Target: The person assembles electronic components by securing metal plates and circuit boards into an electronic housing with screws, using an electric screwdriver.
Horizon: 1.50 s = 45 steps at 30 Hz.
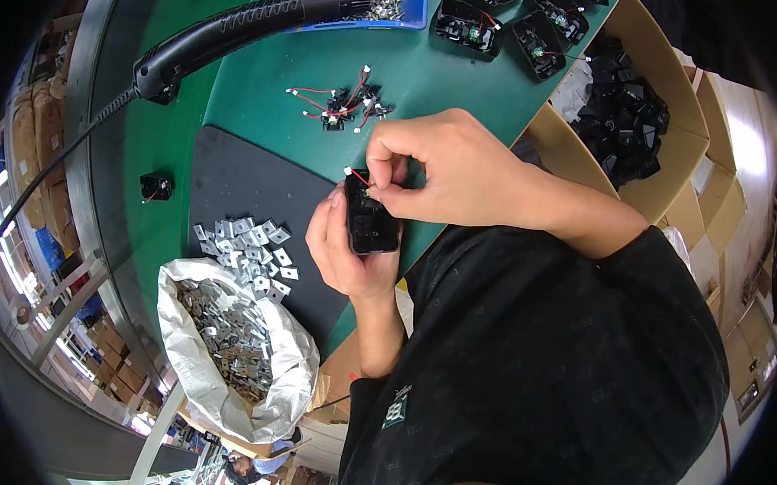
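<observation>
My left hand [346, 262] is wrapped round a small black plastic housing [373, 231], its open side facing up. My right hand [452, 172] pinches a small part at the housing's upper end; the fingertips hide most of it. From there a red wire with a white connector [349, 171] sticks out over the rim. Beyond my hands on the green bench lies a small pile of black parts with red wires and white plugs [338, 115]. Further off stand several black housings [467, 27] with wired parts inside.
A black electric screwdriver [251, 24] lies across the bench by a blue tray of screws [416, 10]. Metal plates [254, 250] lie on a black mat [235, 171], beside a white sack of metal pieces [197, 364]. A cardboard box [684, 125] of black housings stands right; a lone housing [156, 186] left.
</observation>
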Each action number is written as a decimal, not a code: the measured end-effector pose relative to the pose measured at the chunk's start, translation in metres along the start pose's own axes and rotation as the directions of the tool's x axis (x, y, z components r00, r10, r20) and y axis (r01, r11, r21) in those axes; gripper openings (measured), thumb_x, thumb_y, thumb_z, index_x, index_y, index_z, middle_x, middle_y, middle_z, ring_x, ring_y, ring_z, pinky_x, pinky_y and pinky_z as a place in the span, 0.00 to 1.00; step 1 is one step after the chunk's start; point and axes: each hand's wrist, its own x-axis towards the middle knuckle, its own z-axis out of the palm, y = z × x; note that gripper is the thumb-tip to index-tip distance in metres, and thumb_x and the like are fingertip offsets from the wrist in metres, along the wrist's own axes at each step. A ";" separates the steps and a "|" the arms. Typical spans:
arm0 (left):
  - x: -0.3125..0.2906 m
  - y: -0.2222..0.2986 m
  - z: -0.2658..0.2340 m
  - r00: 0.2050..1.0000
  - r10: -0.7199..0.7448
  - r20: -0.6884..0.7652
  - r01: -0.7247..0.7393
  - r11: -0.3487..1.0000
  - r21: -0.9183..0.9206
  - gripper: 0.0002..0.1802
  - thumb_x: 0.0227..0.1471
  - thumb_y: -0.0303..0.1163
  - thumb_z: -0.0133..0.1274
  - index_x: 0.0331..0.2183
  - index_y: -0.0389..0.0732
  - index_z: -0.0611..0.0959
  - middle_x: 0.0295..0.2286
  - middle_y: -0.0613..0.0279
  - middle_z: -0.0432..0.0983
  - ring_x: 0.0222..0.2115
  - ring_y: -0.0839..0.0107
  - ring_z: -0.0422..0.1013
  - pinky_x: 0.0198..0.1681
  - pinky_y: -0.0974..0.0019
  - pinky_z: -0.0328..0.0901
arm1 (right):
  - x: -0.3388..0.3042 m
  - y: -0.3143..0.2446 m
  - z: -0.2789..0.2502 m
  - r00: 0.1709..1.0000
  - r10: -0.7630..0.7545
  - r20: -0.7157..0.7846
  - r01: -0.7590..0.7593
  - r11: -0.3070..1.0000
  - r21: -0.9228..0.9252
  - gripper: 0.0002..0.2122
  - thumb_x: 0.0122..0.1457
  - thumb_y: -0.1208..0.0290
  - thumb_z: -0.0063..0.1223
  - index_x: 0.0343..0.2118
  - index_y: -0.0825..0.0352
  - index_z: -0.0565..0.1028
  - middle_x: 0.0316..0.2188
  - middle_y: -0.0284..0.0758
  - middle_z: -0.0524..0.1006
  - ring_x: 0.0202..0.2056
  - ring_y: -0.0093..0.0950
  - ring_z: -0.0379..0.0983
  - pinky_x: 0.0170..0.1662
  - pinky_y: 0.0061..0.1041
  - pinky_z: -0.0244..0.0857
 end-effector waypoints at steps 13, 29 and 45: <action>0.005 0.004 0.005 0.999 0.037 0.007 -0.036 0.999 -0.022 0.27 0.36 0.21 0.67 0.42 0.32 0.78 0.38 0.48 0.76 0.38 0.58 0.75 0.43 0.63 0.71 | 0.002 0.001 0.010 1.000 -0.029 0.003 0.029 0.973 -0.228 0.07 0.46 0.74 0.59 0.24 0.63 0.70 0.18 0.30 0.75 0.21 0.31 0.74 0.23 0.28 0.63; 0.032 -0.004 -0.002 0.992 0.106 0.066 -0.074 0.925 -0.373 0.33 0.32 0.42 0.72 0.40 0.37 0.77 0.36 0.52 0.74 0.36 0.53 0.73 0.40 0.56 0.71 | 0.000 -0.016 -0.043 0.987 0.117 0.115 -0.129 0.986 0.109 0.10 0.53 0.71 0.58 0.39 0.63 0.76 0.26 0.34 0.79 0.22 0.19 0.75 0.24 0.19 0.64; 0.112 -0.056 -0.018 0.984 -0.114 0.140 0.147 0.956 -0.255 0.15 0.43 0.19 0.56 0.38 0.33 0.80 0.36 0.51 0.77 0.34 0.60 0.73 0.37 0.65 0.68 | 0.119 0.000 -0.223 0.801 0.173 -0.573 -0.446 0.810 -0.381 0.11 0.53 0.70 0.57 0.35 0.73 0.75 0.21 0.35 0.78 0.22 0.21 0.76 0.29 0.19 0.69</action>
